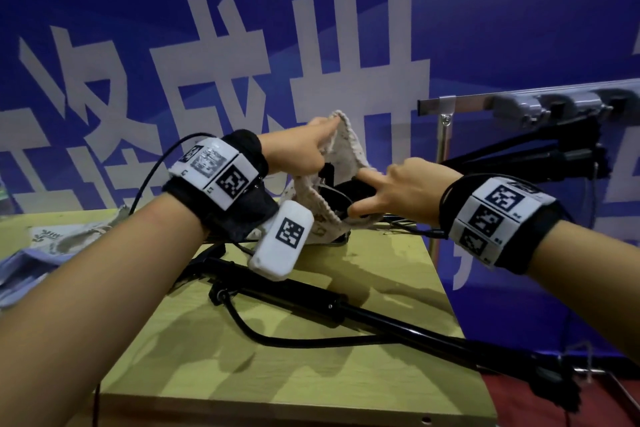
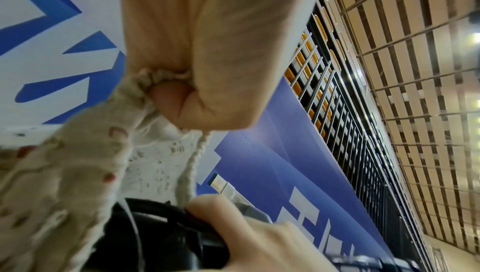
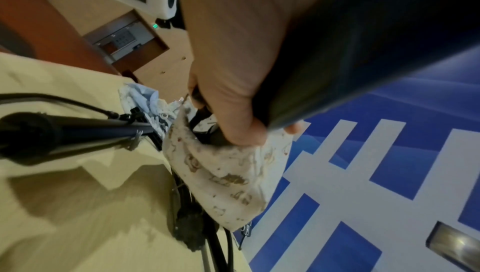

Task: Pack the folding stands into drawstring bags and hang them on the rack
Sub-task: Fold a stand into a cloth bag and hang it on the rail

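The left hand [image 1: 298, 149] is raised and pinches the top rim of a cream, speckled cloth pouch [image 1: 337, 146] between thumb and fingers, which holds its mouth open. The right hand [image 1: 398, 191] is at that mouth from the other side. Its thumb and fingers are curled round a black object [image 1: 349, 191] that sits partly inside the pouch, and its forefinger points in over the rim. The two hands are close together and meet at the pouch, each clamped on its own thing.

The pouch hangs over the far edge of the yellow-green bench [image 1: 311, 357]. Whether its bottom touches the surface cannot be told. Nearer to the person than the pouch, a black pole [image 1: 294, 295] lies slantwise across the bench, and a black cable [image 1: 277, 340] loops beside it. Well to the left of the pouch lies a crumpled pale blue cloth [image 1: 31, 260]. Behind the pouch stands a blue banner [image 1: 138, 10] with large white characters, and to the pouch's right a metal rail [image 1: 460, 102] juts out on a post.
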The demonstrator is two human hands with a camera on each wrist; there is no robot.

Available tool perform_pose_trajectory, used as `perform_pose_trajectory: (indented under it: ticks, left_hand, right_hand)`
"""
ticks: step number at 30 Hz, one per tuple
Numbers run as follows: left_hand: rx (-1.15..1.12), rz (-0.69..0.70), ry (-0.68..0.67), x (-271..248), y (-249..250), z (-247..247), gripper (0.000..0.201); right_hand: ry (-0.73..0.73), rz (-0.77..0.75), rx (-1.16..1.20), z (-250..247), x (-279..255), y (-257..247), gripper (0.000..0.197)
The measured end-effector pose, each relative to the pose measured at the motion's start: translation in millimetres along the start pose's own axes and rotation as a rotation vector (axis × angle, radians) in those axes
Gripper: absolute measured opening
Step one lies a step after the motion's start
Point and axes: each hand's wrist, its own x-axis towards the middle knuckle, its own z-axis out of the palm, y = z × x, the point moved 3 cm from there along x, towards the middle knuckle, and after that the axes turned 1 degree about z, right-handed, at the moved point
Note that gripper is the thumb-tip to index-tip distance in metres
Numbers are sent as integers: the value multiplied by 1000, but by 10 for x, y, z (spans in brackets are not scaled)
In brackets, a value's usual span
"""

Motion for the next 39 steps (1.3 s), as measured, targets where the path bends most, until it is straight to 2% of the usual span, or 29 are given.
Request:
perform_pose_trajectory:
  ticks: [3, 6, 9, 10, 12, 13, 14, 16, 18, 19, 21, 23, 24, 25, 26, 27, 28, 29, 30, 31, 32, 33, 35, 38, 39]
  left_hand:
    - [-14, 79, -89, -53, 110, 71, 81]
    - [-106, 153, -106, -55, 151, 107, 74]
    - [-362, 260, -66, -89, 237, 110, 71]
    - [-509, 305, -63, -112, 279, 103, 72]
    - [-822, 385, -86, -133, 327, 99, 77]
    - [-850, 424, -80, -120, 325, 85, 80]
    - [-748, 448, -39, -99, 315, 53, 83]
    - [-257, 451, 66, -15, 240, 21, 91]
    - [244, 338, 101, 83, 133, 64, 102]
    - [404, 286, 109, 120, 102, 117, 107]
    - [511, 245, 163, 177, 86, 232, 112]
    - [525, 261, 277, 211, 124, 283, 104]
    - [522, 275, 328, 217, 150, 284, 95]
    - [503, 298, 362, 222, 172, 277, 81]
    - [475, 326, 373, 211, 198, 260, 66]
    - [433, 350, 353, 199, 216, 248, 56]
    - [370, 368, 287, 190, 228, 249, 51]
    - [273, 370, 163, 184, 232, 265, 50]
    - [139, 358, 8, 173, 240, 292, 51]
    - [-10, 335, -135, 165, 258, 325, 53]
    - [-112, 321, -232, 172, 278, 358, 54]
    - [-144, 319, -271, 186, 302, 386, 52]
    - [-63, 317, -185, 238, 337, 417, 47]
    - [319, 258, 178, 306, 371, 409, 32]
    - [380, 231, 262, 313, 375, 395, 29]
  right_hand:
    - [-19, 13, -10, 43, 30, 44, 60]
    - [6, 124, 152, 75, 33, 162, 64]
    - [-18, 191, 263, 55, 9, 243, 71]
    - [-46, 204, 274, 50, -1, 259, 67]
    - [-120, 223, 253, 61, -7, 292, 45]
    - [-154, 227, 237, 59, -24, 308, 34]
    - [-175, 241, 237, 68, -43, 329, 29]
    - [-160, 273, 333, 48, -69, 354, 27]
    - [-169, 357, 530, 46, -100, 405, 30]
    - [-101, 391, 651, 16, -142, 412, 33]
    - [43, 345, 788, -74, -213, 464, 35]
    - [-4, 413, 686, -1, -45, 481, 31]
    - [-97, 618, 568, 192, 0, 565, 28]
    - [-161, 804, 724, 565, 149, 638, 22]
    - [-34, 1257, 704, 645, 333, 727, 16]
    - [100, 1617, 616, 641, 406, 722, 12]
    - [98, 1550, 640, 617, 434, 701, 17]
    - [-107, 1170, 663, 624, 350, 712, 23]
    - [-214, 805, 666, 530, 158, 645, 25]
    - [-93, 577, 583, 138, 21, 583, 19]
    - [-86, 390, 633, 37, -119, 519, 13]
    - [-62, 317, 615, -11, -221, 451, 18]
    - [15, 378, 535, -90, -130, 445, 35]
    - [84, 384, 495, -141, -56, 426, 40]
    - [106, 404, 477, -157, -82, 457, 40]
